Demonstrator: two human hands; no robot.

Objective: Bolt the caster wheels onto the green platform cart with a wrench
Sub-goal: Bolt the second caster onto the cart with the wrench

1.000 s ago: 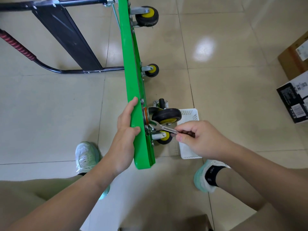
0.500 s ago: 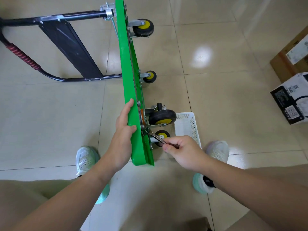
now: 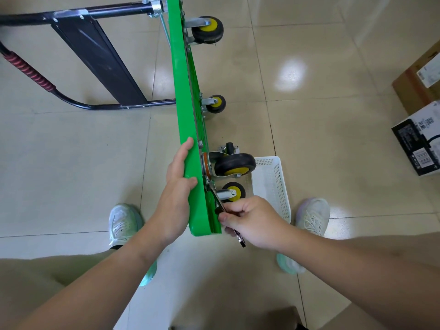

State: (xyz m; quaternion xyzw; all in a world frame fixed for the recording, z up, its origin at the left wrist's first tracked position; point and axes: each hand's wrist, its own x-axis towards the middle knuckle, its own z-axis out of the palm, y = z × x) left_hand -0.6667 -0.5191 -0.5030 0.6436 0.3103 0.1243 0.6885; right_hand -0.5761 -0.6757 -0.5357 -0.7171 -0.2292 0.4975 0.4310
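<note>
The left hand (image 3: 176, 190) grips the upper edge of the green platform cart (image 3: 184, 110), which stands on its side on the tiled floor. The right hand (image 3: 254, 222) is curled round the wrench (image 3: 219, 202), whose head sits at the mount just below the nearest caster wheel (image 3: 234, 164). 4 wheels show along the underside. A white basket (image 3: 273, 186) lies just beside them.

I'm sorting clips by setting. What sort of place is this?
Probably an indoor storeroom or office back room, though I can't be sure: glossy beige floor tiles, cartons left on the floor at right, and the green platform cart tipped on edge on that floor.
</note>
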